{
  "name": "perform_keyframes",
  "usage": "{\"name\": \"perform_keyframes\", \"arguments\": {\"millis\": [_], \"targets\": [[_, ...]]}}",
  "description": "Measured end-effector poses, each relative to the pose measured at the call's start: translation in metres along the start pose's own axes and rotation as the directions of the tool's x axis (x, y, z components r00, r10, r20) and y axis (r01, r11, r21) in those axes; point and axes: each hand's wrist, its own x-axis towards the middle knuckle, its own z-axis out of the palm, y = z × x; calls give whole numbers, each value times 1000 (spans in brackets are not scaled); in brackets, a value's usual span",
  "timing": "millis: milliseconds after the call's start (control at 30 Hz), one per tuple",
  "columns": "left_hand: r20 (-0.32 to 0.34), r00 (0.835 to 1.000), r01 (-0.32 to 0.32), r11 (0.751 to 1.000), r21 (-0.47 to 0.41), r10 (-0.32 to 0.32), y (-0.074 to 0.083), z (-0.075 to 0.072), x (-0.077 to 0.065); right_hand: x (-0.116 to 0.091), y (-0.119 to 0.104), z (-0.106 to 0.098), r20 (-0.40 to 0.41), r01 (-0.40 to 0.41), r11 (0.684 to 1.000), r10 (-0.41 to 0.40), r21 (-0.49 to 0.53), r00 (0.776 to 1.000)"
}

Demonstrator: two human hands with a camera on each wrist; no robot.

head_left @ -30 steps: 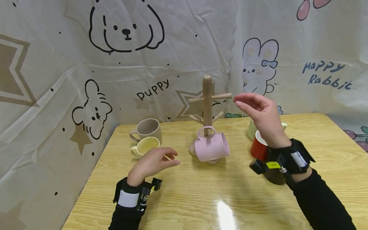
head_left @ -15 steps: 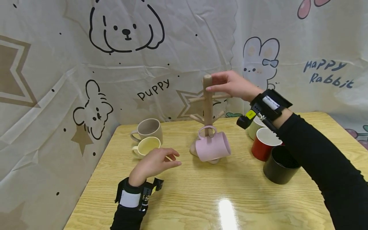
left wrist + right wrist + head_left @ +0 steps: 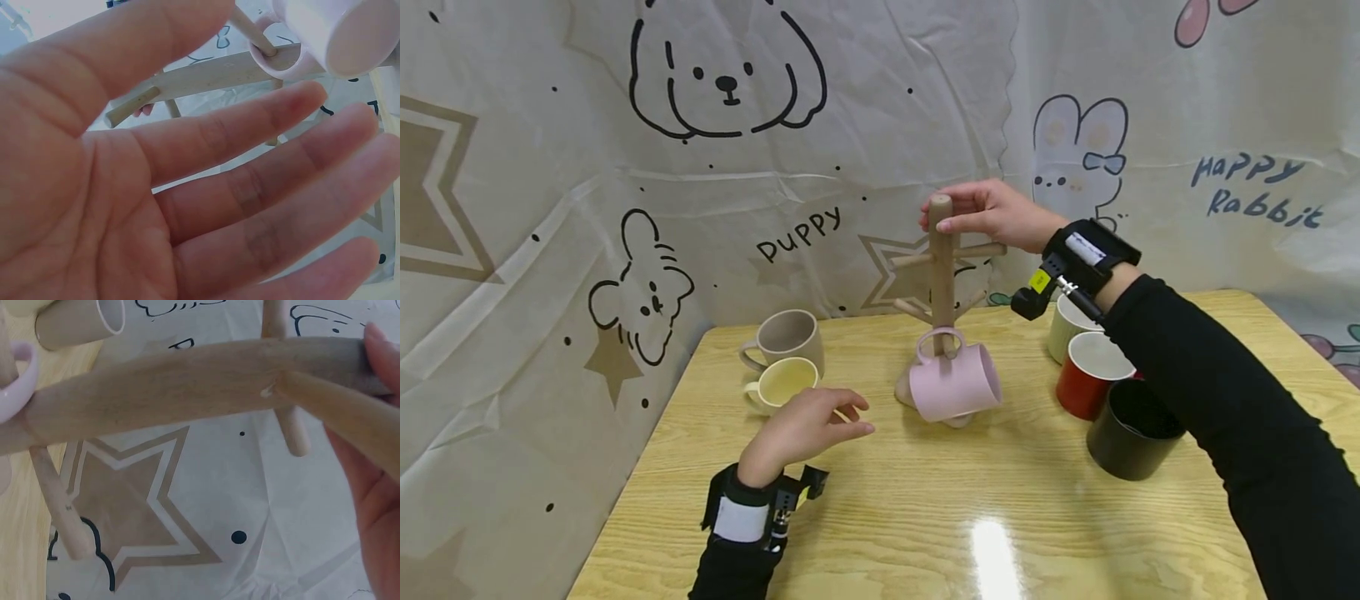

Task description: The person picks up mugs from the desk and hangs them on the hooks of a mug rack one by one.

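Rack stands upright on the table, gripped near its top between thumb and fingers of the right hand. The pink mug hangs sideways by its handle from a low peg. The left hand, fingers loosely apart, holds nothing near the yellow cup. The red mug stands between the green mug and the black mug.
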Motion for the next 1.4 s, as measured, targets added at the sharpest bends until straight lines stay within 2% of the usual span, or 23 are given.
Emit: {"name": "perform_keyframes", "arguments": {"millis": [167,333,467,600,767,1033,1400], "targets": [[5,1000,2,1000,1,-2,-1,0,0,2,3,2,-33,55,998,-56,-28,998],[8,1000,8,1000,0,-8,-1,0,0,1,3,4,-115,37,998,-43,-57,992],[8,1000,13,1000,1,-13,-2,0,1,-1,2,7,-199,7,996,-25,-88,980],[9,1000,15,1000,5,-15,-3,0,1,-2,-2,13,-317,-76,989,32,-127,948],[7,1000,13,1000,9,-13,-3,0,1,-1,-9,20,-457,-216,954,101,-206,883],[-1,1000,24,1000,10,-24,-4,1,1,1,-16,29,-578,-287,902,52,-323,815],[2,1000,26,1000,11,-26,-3,-1,0,7,-25,38,-636,-383,849,74,-364,768]]}}
